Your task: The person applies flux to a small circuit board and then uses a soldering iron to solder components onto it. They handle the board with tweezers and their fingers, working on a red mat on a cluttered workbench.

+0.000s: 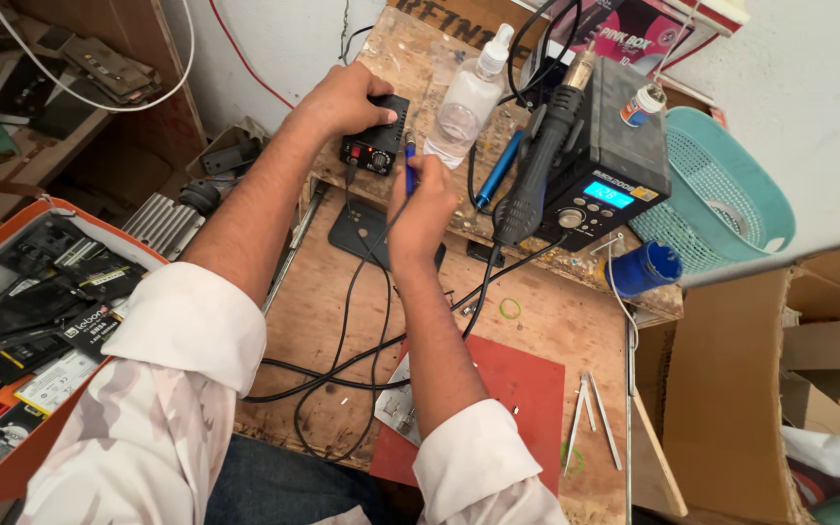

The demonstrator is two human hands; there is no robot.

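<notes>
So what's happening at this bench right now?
A person sits at a wooden workbench. The left hand rests on a small black control box on the raised shelf. The right hand holds a blue-handled soldering iron upright beside a clear bottle. A black rework station stands at right.

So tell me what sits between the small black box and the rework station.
In the head view, a clear squeeze bottle stands between the small black box and the rework station; a blue-handled tool lies there too.
</notes>
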